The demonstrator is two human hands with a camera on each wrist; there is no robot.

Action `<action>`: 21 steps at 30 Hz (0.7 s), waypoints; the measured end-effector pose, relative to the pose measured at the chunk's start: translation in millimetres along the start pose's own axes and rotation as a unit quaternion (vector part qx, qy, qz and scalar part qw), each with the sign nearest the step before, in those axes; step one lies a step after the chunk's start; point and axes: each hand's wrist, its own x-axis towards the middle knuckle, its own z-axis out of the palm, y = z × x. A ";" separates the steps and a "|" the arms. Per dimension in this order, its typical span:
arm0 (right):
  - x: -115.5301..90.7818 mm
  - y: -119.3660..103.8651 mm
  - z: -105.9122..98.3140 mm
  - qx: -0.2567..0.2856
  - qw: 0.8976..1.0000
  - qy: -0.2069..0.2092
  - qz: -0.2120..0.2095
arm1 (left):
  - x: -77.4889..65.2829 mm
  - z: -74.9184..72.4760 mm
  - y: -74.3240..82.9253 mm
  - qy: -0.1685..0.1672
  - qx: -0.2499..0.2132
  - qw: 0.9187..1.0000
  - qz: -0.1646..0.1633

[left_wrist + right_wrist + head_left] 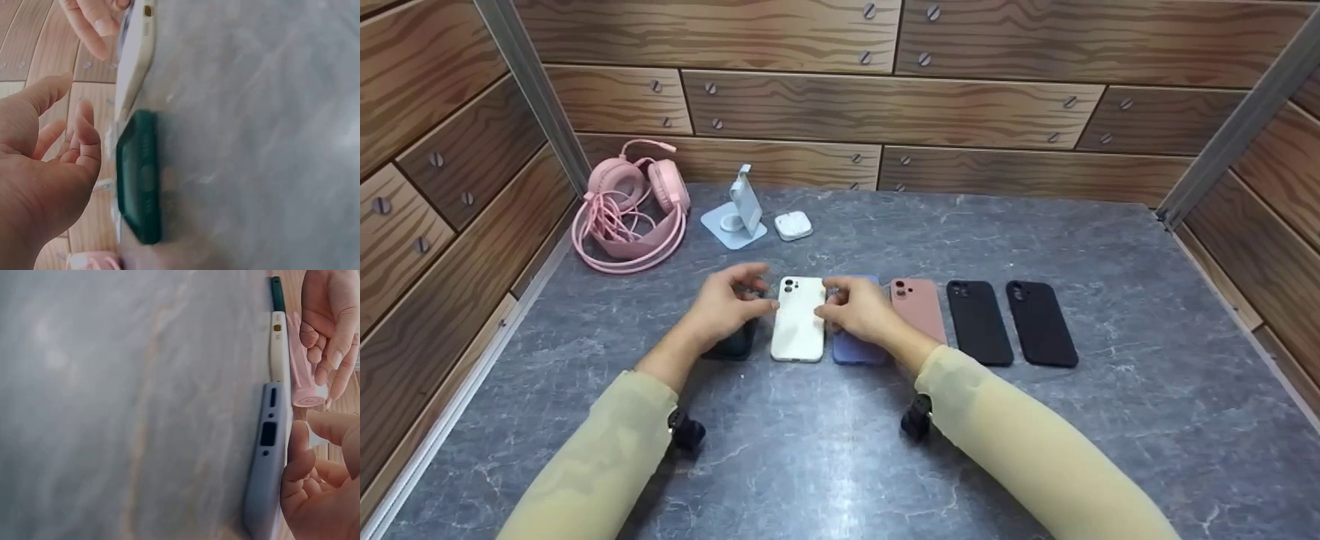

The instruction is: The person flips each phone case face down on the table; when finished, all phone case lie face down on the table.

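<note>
A white phone case (799, 330) lies back-up on the table between the two hands. My left hand (727, 304) hovers over a dark green phone case (145, 180), thumb and bent fingers apart with nothing between them. Its thumb tip is at the white case's left edge in the head view. Above the lavender-blue phone case (859, 354) is my right hand (861, 306), fingers loosely bent and holding nothing. Its fingertips overlap the white case's right edge in the head view, while the right wrist view shows them raised over the row. Both hands partly hide the cases beneath.
Rightward the row continues with a pink phone case (921, 307) and two black ones, a nearer one (981, 322) and an outer one (1042, 322). Behind stand a pink headset (630, 199) with coiled cable, a pale folding charging stand (744, 214) and a small white square item (793, 225).
</note>
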 end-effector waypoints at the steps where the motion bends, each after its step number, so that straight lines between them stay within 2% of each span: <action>1: -0.2 -1.5 0.1 0.000 1.000 0.003 -0.004 | -0.2 -3.0 1.5 0.004 0.001 1.000 0.003; 4: -0.9 -8.0 1.5 0.003 1.000 0.005 -0.021 | -1.2 -13.0 3.4 0.013 0.003 1.000 0.007; 10: 3.0 -19.7 13.9 0.026 0.999 -0.003 -0.038 | -4.6 -33.8 0.0 0.026 0.014 1.000 -0.008; 14: 6.9 -26.8 26.7 0.017 0.999 0.001 -0.039 | -6.3 -45.3 -5.3 0.020 0.030 0.999 -0.022; 21: 13.5 -36.0 49.0 -0.015 0.998 -0.003 -0.067 | -9.0 -60.9 -19.3 0.020 0.051 0.997 -0.048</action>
